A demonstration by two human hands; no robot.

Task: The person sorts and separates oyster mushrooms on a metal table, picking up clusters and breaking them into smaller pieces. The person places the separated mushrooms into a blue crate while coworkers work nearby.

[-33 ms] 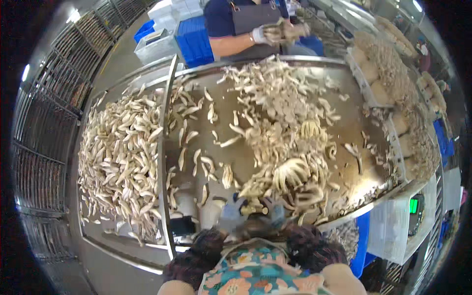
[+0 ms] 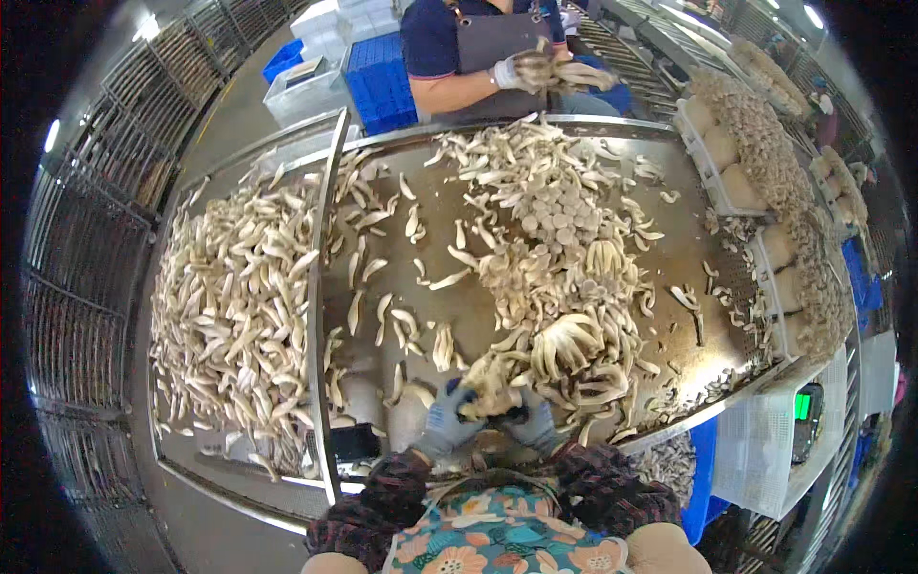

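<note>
Both of my hands grip a pale tan mushroom cluster at the near edge of the metal table. My left hand, in a grey-blue glove with dark fingertips, closes on the cluster's left side. On its right side my right hand, gloved alike, has its fingers curled round the lower part. Just beyond and to the right lies a fanned mushroom clump, part of a long mushroom heap reaching to the far edge. Single mushrooms lie scattered left of the heap.
A metal divider separates a large pile of loose mushrooms on the left. Across the table, a co-worker's gloved hand holds a mushroom bunch. Mushroom-laden crates line the right side. A white bin stands near right.
My hands and the cluster have come away from my body, onto the table edge, and show more fully. The co-worker's bunch has shifted slightly. The picture has sharpened.
</note>
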